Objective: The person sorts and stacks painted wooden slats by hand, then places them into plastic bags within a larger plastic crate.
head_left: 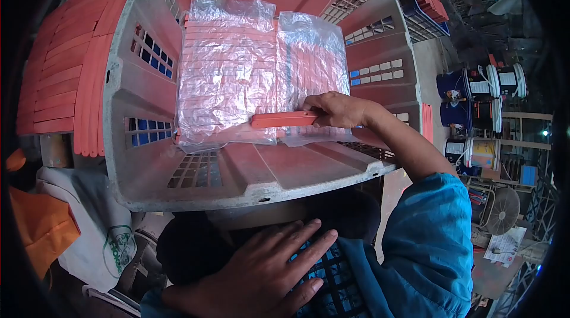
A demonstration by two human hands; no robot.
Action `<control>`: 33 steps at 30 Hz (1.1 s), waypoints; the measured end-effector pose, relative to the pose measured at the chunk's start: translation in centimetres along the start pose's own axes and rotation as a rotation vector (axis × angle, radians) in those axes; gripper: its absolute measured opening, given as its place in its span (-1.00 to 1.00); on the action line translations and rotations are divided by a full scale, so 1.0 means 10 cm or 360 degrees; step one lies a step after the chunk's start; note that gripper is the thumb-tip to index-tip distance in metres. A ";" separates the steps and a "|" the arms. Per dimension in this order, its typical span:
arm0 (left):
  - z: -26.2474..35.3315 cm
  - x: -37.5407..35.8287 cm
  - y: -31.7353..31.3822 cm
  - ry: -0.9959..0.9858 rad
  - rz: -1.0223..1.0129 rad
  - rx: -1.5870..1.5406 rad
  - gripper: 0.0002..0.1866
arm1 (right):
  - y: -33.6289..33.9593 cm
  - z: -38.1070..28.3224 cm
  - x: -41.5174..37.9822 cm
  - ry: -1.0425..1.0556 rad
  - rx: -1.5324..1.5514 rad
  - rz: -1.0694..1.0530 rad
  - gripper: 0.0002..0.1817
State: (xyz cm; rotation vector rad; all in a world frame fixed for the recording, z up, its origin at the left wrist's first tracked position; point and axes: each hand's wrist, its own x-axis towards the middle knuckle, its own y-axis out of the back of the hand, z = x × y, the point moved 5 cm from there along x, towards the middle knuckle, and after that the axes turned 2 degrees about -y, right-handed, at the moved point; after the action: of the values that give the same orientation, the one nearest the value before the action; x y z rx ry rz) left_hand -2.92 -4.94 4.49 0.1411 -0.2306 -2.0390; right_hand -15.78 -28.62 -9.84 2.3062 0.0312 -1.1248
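Observation:
My right hand (337,110) reaches into a large plastic crate (255,196) and grips one end of a flat red slat (282,119). The slat lies level over the lower part of two clear plastic bags. In the left plastic bag (228,74), rows of similar red slats show through the film. Beside it, the right plastic bag (312,62) also covers red slats. My left hand (255,270) rests flat against my shirt (338,276), near the crate's front rim, its fingers apart and holding nothing.
Stacked red slats (59,74) stand left of the crate. Below them are a white bag (86,217) and an orange bag (41,229). To the right are several paint buckets (454,98), a fan (503,211) and another crate (409,3) holding red pieces.

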 end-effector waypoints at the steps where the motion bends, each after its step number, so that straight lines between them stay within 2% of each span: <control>1: 0.00 0.00 0.00 0.0007 -0.0005 0.0000 -0.45 | -0.02 0.02 0.00 0.0029 -0.0061 0.0011 -0.66; 6: 0.00 0.01 -0.01 0.0017 -0.0021 0.0014 -0.45 | -0.20 0.13 0.05 0.0156 -0.0436 -0.0013 -0.75; 9: 0.01 0.01 -0.01 0.0004 -0.0011 0.0020 -0.45 | -0.20 0.03 0.02 -0.0079 -0.0474 -0.0246 -0.76; 17: 0.01 0.00 -0.01 -0.0008 -0.0013 0.0019 -0.46 | -0.19 0.09 0.07 -0.0155 -0.0440 -0.0313 -0.72; 20: 0.03 0.02 -0.01 -0.0045 0.0094 0.0036 -0.48 | -0.18 0.10 0.07 -0.0174 -0.0475 -0.0350 -0.68; 23: -0.03 0.11 -0.05 0.0048 -0.0325 -0.0027 -0.39 | -0.10 0.08 0.05 -0.0051 -0.0459 -0.0319 -0.63; 24: -0.06 0.11 -0.05 0.0074 -0.0282 -0.0030 -0.39 | -0.06 0.07 0.01 0.0004 -0.0435 -0.0283 -0.62; 26: -0.13 0.11 -0.07 0.0072 -0.0240 -0.0025 -0.40 | 0.23 -0.09 -0.27 -0.0061 -0.0537 0.0244 -0.60; 28: -0.13 0.16 -0.08 0.0131 -0.0247 -0.0092 -0.42 | 0.51 -0.42 -0.77 0.0220 -0.0405 0.0963 -0.68; 29: -0.13 0.19 -0.09 0.0164 -0.0252 -0.0120 -0.44 | 0.60 -0.55 -1.08 0.0505 -0.0289 0.1407 -0.68; 31: -0.17 0.24 -0.16 0.0250 -0.0288 -0.0061 -0.47 | 0.60 -0.49 -1.70 0.0622 -0.0091 0.2120 -0.66; 33: -0.25 0.28 -0.25 0.0367 -0.0354 -0.0022 -0.47 | 0.42 -0.04 -2.18 0.0409 -0.0076 0.2673 -0.64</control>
State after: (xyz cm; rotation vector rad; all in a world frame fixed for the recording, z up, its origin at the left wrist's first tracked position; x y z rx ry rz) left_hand -5.85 -6.58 1.53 0.4060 -0.0581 -2.2216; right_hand -28.54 -27.15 8.30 1.4875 -1.4189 0.0750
